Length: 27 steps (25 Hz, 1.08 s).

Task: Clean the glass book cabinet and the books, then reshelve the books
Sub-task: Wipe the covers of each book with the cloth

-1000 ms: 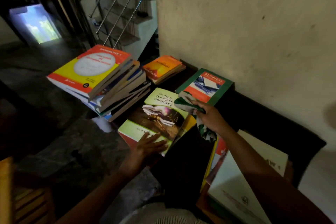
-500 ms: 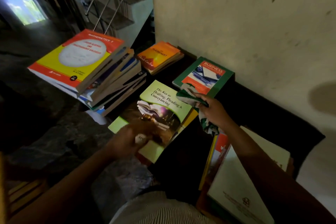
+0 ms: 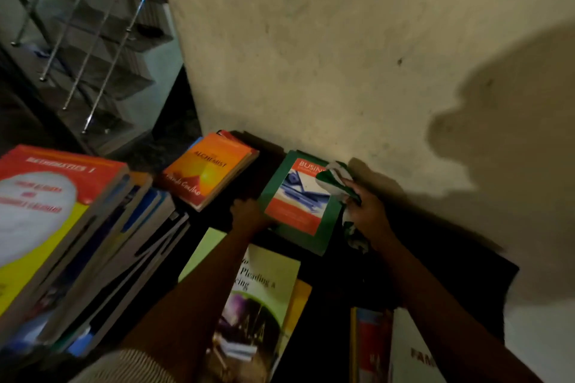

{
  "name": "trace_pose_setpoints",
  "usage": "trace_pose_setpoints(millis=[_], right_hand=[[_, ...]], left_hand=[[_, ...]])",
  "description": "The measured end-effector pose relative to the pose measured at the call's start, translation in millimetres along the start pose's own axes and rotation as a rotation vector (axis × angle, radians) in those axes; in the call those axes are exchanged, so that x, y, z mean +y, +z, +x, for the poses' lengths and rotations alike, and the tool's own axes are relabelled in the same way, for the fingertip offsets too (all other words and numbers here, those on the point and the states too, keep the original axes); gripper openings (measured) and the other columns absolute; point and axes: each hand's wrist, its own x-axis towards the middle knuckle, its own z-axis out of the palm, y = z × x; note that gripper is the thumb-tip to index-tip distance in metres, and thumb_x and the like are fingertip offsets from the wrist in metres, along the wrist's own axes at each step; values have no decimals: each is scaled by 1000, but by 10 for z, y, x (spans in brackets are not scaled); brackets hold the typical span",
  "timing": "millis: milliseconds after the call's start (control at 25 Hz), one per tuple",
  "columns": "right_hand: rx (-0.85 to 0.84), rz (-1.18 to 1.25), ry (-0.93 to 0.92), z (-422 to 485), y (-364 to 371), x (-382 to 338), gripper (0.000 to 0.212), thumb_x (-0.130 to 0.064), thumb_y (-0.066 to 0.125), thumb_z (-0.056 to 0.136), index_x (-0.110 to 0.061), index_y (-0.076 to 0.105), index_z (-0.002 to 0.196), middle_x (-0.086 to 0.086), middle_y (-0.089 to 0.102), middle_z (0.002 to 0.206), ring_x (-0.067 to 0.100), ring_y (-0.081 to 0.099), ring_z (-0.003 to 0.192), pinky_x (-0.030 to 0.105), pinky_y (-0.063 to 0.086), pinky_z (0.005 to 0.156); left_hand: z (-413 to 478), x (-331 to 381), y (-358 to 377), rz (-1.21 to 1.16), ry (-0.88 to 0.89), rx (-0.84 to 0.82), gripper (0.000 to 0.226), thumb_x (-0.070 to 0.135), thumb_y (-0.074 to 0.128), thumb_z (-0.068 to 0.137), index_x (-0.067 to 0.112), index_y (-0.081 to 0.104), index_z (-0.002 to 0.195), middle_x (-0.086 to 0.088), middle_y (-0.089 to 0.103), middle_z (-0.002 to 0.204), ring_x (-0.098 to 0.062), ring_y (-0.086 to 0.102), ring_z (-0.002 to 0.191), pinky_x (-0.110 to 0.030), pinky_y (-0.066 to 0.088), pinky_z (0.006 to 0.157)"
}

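At frame centre, against the wall, the left hand [image 3: 249,211] is gripping the green book [image 3: 295,211] by its edge, apparently steadying it, while the right hand [image 3: 370,216] is clutching a cloth [image 3: 334,179] against its cover to wipe it.

A dim home interior: a tiled staircase [image 3: 102,50] with steel railing [image 3: 102,40] rises beside a plastered wall [image 3: 342,40], and assorted books [image 3: 77,242] lie piled below.

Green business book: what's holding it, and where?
Left hand holds the green business book by its left edge; right hand grips a cloth against its far right corner.
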Motion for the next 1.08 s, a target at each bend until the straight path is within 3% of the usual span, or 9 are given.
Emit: trace_pose_setpoints(millis=[120,240,360,440,560,720,800,920,1080], right_hand=[[-21,-79,-37,480,206,88,42,-3,49,93,-10,49,134,12,48,139,28,45,127,27,32,104],[-86,-163,-96,932,491,114,50,1,42,94,-21,43,138,10,46,141,28,54,116,29,45,90],[-65,-430,-183,1125,798,227,48,-8,45,93,-22,41,140,13,36,147,32,40,131,41,39,104],[-44,-466,-309,1027,950,247,48,-11,49,89,-21,47,136,14,40,145,35,38,132,50,42,100],[-204,-381,-444,504,1163,62,46,-16,44,91,-24,46,137,7,38,147,28,33,135,40,29,109],[-336,-288,-630,-179,1264,3,36,-23,48,90,-19,60,125,6,52,136,25,50,124,39,47,97],[-358,-140,-566,-269,1061,-8,38,-15,51,92,-26,55,128,-4,42,143,14,41,128,33,42,102],[-296,114,-254,-305,524,-107,43,-7,44,94,-36,49,125,-13,41,136,17,51,121,42,46,100],[-1,176,-109,-234,-168,-189,37,-4,48,94,-19,52,127,-7,51,124,16,51,120,14,36,93]], left_hand=[[158,-120,27,-213,-96,-19,77,36,81,69,-2,45,126,-21,47,131,-35,42,124,-43,39,102],[262,-228,-18,-379,-106,-72,55,24,82,70,-7,57,109,-19,60,114,-30,59,102,-36,51,86],[296,-296,-37,-460,-99,-99,39,19,79,74,-5,63,101,-16,64,101,-24,60,87,-30,48,71],[306,-301,-49,-566,-137,-128,32,12,76,76,-6,64,100,-15,62,94,-25,59,83,-30,47,70],[288,-297,-93,-760,-162,-150,15,9,61,88,-5,65,93,-19,62,92,-25,58,72,-34,48,68],[259,-280,-138,-1238,-329,-231,37,30,42,99,-1,59,112,-21,61,109,-33,59,97,-39,49,78],[177,-185,-138,-1255,-346,-206,41,24,54,94,-6,56,121,-25,59,117,-35,60,99,-39,52,77],[-21,45,-200,-1238,-278,-102,20,2,63,85,-10,60,101,-23,59,102,-30,57,78,-31,49,56],[-197,412,-450,-1355,-63,44,18,13,54,93,1,63,104,-18,65,99,-24,60,75,-39,53,72]])
